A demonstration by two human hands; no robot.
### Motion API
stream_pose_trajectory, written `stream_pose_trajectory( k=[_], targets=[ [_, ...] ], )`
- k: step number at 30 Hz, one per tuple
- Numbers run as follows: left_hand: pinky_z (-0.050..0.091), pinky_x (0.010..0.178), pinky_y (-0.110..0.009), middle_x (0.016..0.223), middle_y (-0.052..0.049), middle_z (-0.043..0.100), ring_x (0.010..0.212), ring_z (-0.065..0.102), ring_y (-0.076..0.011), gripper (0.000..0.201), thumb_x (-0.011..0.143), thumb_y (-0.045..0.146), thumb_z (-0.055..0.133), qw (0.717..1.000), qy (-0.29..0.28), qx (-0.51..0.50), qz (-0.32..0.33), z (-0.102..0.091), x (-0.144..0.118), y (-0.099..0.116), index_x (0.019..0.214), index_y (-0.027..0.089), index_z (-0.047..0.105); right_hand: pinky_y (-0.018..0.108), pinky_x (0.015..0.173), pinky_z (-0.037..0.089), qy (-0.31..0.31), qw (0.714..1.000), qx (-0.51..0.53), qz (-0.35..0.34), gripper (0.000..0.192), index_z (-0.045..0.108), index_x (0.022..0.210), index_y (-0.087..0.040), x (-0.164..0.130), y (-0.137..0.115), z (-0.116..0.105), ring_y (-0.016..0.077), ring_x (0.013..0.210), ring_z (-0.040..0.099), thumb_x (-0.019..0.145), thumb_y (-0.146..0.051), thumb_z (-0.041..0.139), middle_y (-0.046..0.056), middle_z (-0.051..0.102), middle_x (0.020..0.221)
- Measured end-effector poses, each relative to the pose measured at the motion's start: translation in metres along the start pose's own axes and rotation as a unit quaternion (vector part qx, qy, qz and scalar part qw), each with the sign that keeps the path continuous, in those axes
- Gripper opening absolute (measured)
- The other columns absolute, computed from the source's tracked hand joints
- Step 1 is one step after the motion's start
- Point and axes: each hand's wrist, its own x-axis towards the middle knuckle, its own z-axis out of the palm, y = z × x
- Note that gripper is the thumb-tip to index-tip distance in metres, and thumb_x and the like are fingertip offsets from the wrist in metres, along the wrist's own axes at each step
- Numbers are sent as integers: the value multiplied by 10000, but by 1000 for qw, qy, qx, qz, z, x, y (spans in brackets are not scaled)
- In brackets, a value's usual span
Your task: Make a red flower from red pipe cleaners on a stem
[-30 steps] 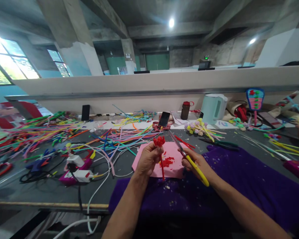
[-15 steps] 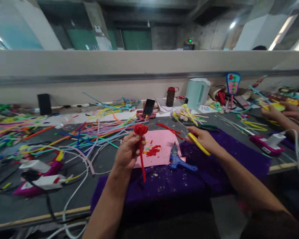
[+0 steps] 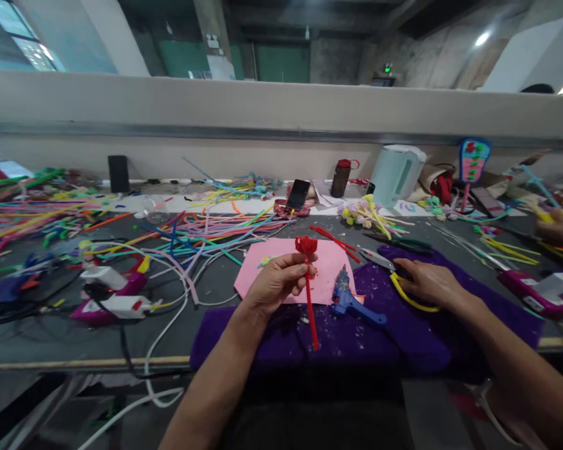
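Note:
Pinched in my left hand is a red pipe-cleaner flower, upright, its long stem hanging below the fingers. Behind it lies a pink sheet with small coloured scraps, partly hidden by the hand. My right hand is low over the purple cloth, its fingers closed at the yellow-handled scissors, whose blades point away to the left. Between my hands a blue glue gun lies across the sheet's edge and the cloth. Red pipe cleaners lie just beyond the sheet.
Dark-handled pliers lie beyond the scissors. Loose pipe cleaners and power strips with cables spread leftward. A phone, bottle and kettle stand along the back. Another person's hand is at far right.
My left hand has carried the red flower rightward over the pink sheet. My right hand has lowered the scissors onto the purple cloth. The camera view has turned left.

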Motion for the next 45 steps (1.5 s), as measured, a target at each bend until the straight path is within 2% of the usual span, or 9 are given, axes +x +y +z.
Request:
stream_pose_trajectory(
  k=[9,13,16,20,27,31,35,40,45],
  targets=[
    [278,332,-89,662,-32,639,375,437,0,227,636,185,686,999,-1,-31,-13,-8,0,-4,829,126,583,305,545,391,10,995,-102,10,381,534,1133,-230,-8,-27,-23,284,734,627,772,-338,481,119,657,836],
    [259,313,-96,642,-23,637,353,432,-5,203,633,202,691,999,3,-29,-11,-4,1,-8,760,135,548,288,627,426,86,987,104,-92,266,605,1018,-242,-16,-63,-52,224,787,621,825,-319,440,73,657,901],
    [271,309,-104,644,-21,640,348,428,-8,193,650,235,680,1000,11,-20,-6,-2,2,-10,748,132,550,243,647,439,82,910,348,-210,251,628,951,-206,-19,-100,-73,153,711,607,841,-297,422,34,658,831],
    [291,318,-110,635,-19,637,358,433,-11,213,656,269,679,999,21,-24,-6,-3,3,-11,768,121,575,205,509,427,25,828,510,-231,228,629,909,-163,-5,-140,-84,107,552,566,798,-252,451,18,623,728],
    [262,321,-92,648,-17,637,353,421,0,229,705,262,646,998,-1,-59,-9,-8,4,-14,874,130,564,177,417,346,-24,789,587,-179,107,553,634,-154,23,-157,-87,67,422,455,696,-167,467,-44,494,516],
    [274,340,-93,639,-11,631,384,465,-21,244,705,236,646,997,-3,-70,10,-9,5,-19,899,153,523,182,376,264,-31,743,639,-194,251,446,500,-157,26,-161,-83,50,372,364,747,-207,447,-54,421,440],
    [257,336,-108,676,-36,645,418,510,-51,367,693,262,657,998,21,-45,40,-7,5,-23,1000,158,485,179,364,226,-92,660,729,-156,143,570,674,-146,28,-166,-71,50,373,384,700,-284,597,-52,488,473],
    [257,334,-121,657,-28,644,345,434,-22,568,659,284,689,998,24,-16,57,0,5,-23,1149,154,432,171,358,203,-122,558,813,-115,263,615,819,-135,25,-174,-58,38,373,389,620,-288,694,-32,549,524],
    [266,330,-133,627,3,620,337,424,-23,596,620,310,713,999,27,11,43,3,5,-24,1137,162,455,174,354,205,-120,526,834,-111,219,604,776,-134,22,-179,-58,35,360,374,630,-274,690,-21,563,523]
  ],
)
